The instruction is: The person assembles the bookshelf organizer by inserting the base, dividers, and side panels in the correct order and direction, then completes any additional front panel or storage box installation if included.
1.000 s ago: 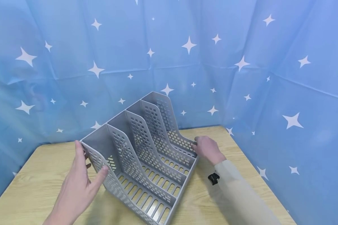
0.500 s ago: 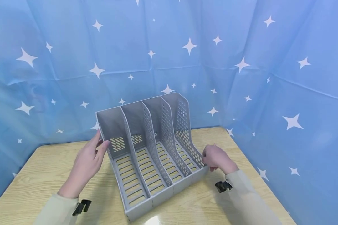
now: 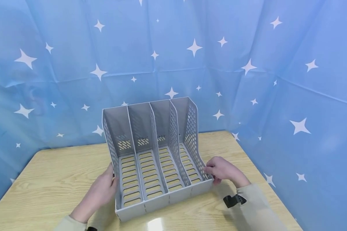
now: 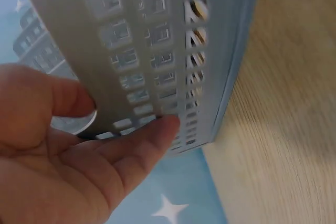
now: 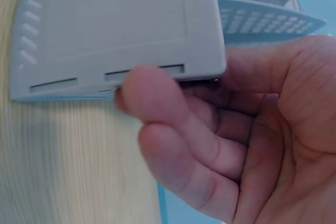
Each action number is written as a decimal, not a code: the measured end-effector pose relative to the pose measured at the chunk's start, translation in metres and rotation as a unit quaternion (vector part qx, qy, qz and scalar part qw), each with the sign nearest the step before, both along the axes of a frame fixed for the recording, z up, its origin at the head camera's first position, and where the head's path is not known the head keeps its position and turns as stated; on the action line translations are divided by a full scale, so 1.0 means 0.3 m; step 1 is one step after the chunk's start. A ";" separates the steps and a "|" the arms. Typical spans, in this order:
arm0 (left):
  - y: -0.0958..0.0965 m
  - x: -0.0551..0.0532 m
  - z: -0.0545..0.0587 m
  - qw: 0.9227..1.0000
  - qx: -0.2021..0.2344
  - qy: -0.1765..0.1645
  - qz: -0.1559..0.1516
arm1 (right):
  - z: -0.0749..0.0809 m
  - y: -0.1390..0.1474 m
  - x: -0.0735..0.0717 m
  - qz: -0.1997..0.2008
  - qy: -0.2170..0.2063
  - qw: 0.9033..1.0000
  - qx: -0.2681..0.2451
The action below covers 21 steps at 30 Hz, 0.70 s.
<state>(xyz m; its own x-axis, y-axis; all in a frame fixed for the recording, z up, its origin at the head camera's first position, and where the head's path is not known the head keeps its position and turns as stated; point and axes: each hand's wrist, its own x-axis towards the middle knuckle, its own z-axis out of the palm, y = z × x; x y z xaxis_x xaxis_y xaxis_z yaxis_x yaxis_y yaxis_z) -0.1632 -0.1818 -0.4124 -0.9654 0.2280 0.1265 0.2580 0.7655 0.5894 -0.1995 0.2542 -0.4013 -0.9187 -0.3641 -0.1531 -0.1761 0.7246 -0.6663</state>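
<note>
A grey plastic file organizer (image 3: 157, 202) stands on the table with its slotted compartments facing me. Perforated dividers separate the compartments, and no files show in them. My left hand (image 3: 101, 191) holds the organizer's left side wall. In the left wrist view the thumb hooks over the edge of that perforated wall (image 4: 79, 19), while the fingers lie along its outer face. At the front right corner my right hand (image 3: 224, 170) grips the low end of the right wall. The right wrist view has its fingers curled under the edge of a grey panel (image 5: 121, 24).
The wood-grain table (image 3: 60, 173) extends to both sides of the organizer. Close behind its back edge hangs a blue curtain (image 3: 150, 38) with white stars, which also runs along the right side. A black strap (image 3: 234, 201) sits at the right sleeve.
The organizer has turned from an angled, tilted pose to face me more squarely, and its near edge has swung left. My left hand has slid lower along its side; my right hand moved slightly nearer.
</note>
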 end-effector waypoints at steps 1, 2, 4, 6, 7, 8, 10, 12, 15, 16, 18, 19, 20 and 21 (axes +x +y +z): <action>-0.004 -0.018 -0.005 1.000 0.005 -0.004 0.010 | -0.003 -0.010 -0.003 -0.002 0.003 1.000 -0.004; -0.010 -0.038 -0.010 1.000 0.008 -0.006 0.016 | -0.007 -0.020 -0.005 -0.004 0.006 1.000 -0.007; -0.022 -0.080 -0.018 1.000 0.007 -0.007 0.027 | -0.016 -0.043 -0.011 -0.009 0.015 1.000 -0.013; -0.034 -0.117 -0.025 0.999 0.006 -0.011 0.037 | -0.027 -0.064 -0.016 -0.018 0.021 0.999 -0.017; -0.040 -0.133 -0.026 0.999 0.006 -0.014 0.039 | -0.033 -0.074 -0.018 -0.022 0.024 0.999 -0.017; -0.045 -0.148 -0.028 0.999 0.002 -0.012 0.040 | -0.037 -0.082 -0.021 -0.026 0.028 0.999 -0.017; -0.055 -0.170 -0.027 0.999 -0.005 -0.017 0.040 | -0.043 -0.096 -0.024 -0.032 0.034 0.999 -0.018; -0.063 -0.188 -0.023 0.999 -0.010 -0.027 0.040 | -0.048 -0.103 -0.029 -0.036 0.040 0.998 -0.018; -0.072 -0.212 -0.018 0.999 -0.014 -0.033 0.041 | -0.053 -0.111 -0.039 -0.041 0.061 0.997 -0.013; -0.074 -0.220 -0.017 0.998 -0.014 -0.034 0.043 | -0.055 -0.114 -0.043 -0.045 0.068 0.997 -0.011; -0.077 -0.235 -0.017 0.998 -0.011 -0.040 0.051 | -0.061 -0.121 -0.054 -0.057 0.082 0.995 -0.008; -0.077 -0.242 -0.018 0.997 -0.008 -0.044 0.056 | -0.065 -0.125 -0.057 -0.065 0.086 0.994 -0.008; -0.077 -0.249 -0.019 0.997 -0.006 -0.048 0.061 | -0.069 -0.129 -0.061 -0.074 0.089 0.993 -0.007; -0.078 -0.255 -0.022 0.996 -0.005 -0.052 0.066 | -0.072 -0.134 -0.065 -0.082 0.092 0.992 -0.005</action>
<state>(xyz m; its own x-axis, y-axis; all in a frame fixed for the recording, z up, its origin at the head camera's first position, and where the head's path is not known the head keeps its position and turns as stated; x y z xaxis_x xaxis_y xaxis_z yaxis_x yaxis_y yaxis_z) -0.2397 -0.2051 -0.4192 -0.9949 0.0984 0.0220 0.0918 0.7944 0.6004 -0.2190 0.2139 -0.4230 -0.9780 -0.2071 0.0245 -0.1744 0.7476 -0.6409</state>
